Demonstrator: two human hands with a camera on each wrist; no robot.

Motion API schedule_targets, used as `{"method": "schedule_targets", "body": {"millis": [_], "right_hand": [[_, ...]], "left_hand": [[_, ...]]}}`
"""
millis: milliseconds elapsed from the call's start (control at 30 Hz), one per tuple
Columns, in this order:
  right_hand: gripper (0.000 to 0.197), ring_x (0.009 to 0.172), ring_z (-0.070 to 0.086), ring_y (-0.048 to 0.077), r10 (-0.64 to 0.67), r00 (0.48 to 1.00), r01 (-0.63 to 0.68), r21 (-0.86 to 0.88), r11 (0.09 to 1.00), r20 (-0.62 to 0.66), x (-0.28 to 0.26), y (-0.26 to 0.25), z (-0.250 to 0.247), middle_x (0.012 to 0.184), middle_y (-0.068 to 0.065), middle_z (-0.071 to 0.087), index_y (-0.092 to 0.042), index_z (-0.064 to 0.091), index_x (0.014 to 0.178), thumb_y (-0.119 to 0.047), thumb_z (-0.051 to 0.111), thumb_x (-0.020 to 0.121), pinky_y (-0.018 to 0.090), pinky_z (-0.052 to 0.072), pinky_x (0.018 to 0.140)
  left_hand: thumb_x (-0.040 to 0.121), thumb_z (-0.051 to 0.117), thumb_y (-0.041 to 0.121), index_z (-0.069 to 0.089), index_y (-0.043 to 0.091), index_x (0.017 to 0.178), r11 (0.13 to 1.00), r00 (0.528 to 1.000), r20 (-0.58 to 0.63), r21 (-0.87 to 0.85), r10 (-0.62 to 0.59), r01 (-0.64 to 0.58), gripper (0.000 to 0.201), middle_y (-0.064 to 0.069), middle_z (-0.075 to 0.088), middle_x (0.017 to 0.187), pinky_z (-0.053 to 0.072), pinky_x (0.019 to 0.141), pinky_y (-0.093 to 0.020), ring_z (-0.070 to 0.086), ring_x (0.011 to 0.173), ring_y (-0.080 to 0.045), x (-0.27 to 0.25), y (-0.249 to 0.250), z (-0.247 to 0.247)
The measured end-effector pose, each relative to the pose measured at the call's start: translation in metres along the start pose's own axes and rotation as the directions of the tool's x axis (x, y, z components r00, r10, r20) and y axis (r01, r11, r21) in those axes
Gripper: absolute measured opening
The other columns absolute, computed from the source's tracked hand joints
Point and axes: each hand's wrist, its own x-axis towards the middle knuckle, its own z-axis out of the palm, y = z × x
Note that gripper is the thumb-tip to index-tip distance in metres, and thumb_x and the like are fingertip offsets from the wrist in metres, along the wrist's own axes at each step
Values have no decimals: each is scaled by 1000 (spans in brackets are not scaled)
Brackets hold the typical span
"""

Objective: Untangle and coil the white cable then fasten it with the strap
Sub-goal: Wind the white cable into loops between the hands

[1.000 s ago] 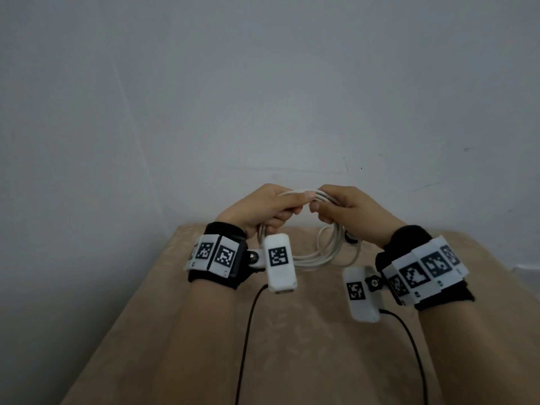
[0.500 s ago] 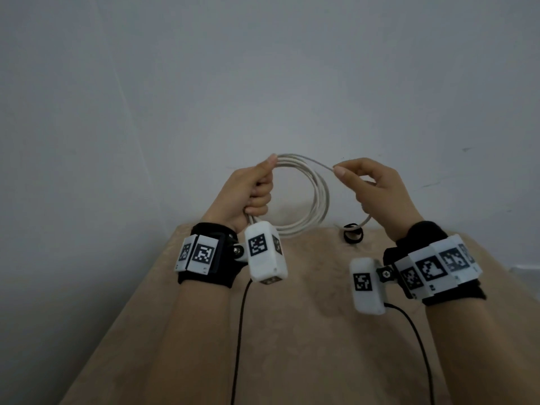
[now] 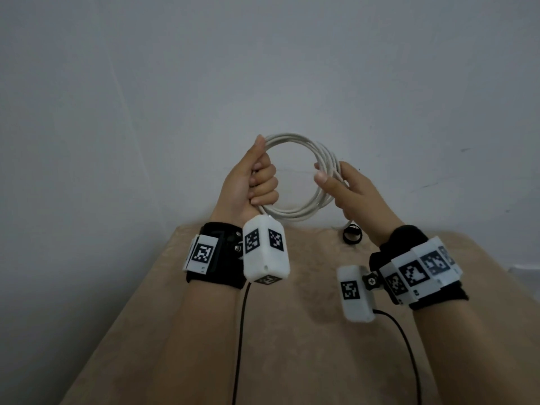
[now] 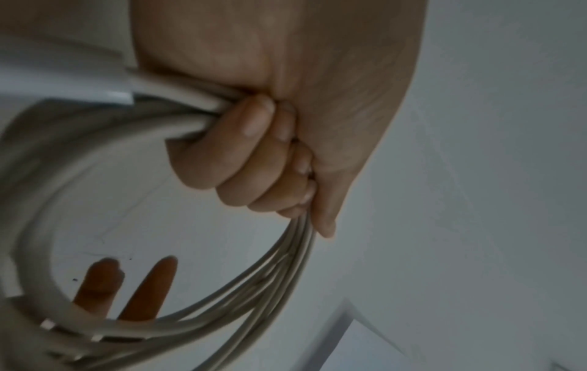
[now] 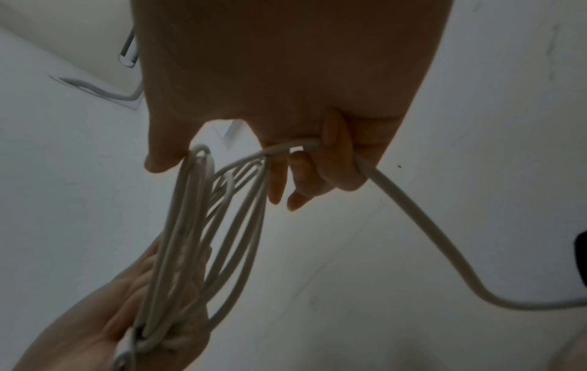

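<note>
The white cable (image 3: 304, 176) hangs in a round coil of several loops, held up in front of the wall. My left hand (image 3: 257, 182) grips the coil's left side in a fist, its curled fingers (image 4: 254, 155) wrapped round the bundled strands (image 4: 222, 301). My right hand (image 3: 344, 188) holds the coil's right side, thumb and fingers curled round the strands (image 5: 203, 226). One loose strand (image 5: 428, 238) trails from the right hand down to the table. The black strap (image 3: 352, 235) lies as a small ring on the table under the right hand.
A beige cloth-covered table (image 3: 292, 346) stretches below the hands, with a grey wall (image 3: 263, 68) right behind it. Black cords (image 3: 239, 331) run from the wrist cameras toward me.
Both hands have risen from just above the table and moved apart, opening the bunched cable into a wide round coil. The right hand has slid down along the coil's right side.
</note>
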Motion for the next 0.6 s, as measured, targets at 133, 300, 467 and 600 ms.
{"method": "schedule_targets", "body": {"millis": [133,300,467,600], "right_hand": [[21,49,44,-8,46,999,-46,52,998,12,-1,-3,3,78,-4,54,-10,56,93,-29,61,90,6,35,47],[7,43,36,2,68,997,-75,170,983,43,-2,-7,5,81,2,70,-13,48,92,-17,51,97,14,28,41],[14,40,32,1,69,997,-75,199,977,40,-1,-5,2,63,-1,56,-16,45,85,-13,44,99,16,25,41],[21,40,31,0,81,995,-88,148,985,52,0,-2,0,62,-1,42,-19,42,79,-16,43,100,14,23,42]], "left_hand": [[97,44,44,32,20,55,999,1000,-16,-32,-1,1,50,9,23,37,14,26,-14,18,25,-2,2,-3,1],[97,44,44,33,19,55,998,1000,-4,-54,-28,28,50,8,24,38,19,28,-14,21,27,-2,3,-5,1],[95,47,46,35,19,55,996,996,-29,19,-88,88,50,7,28,41,32,37,-17,29,34,-6,3,-9,-1],[94,55,36,46,16,63,962,991,-67,240,-115,128,38,3,44,50,44,50,-22,43,43,-10,0,-10,-9]]}}
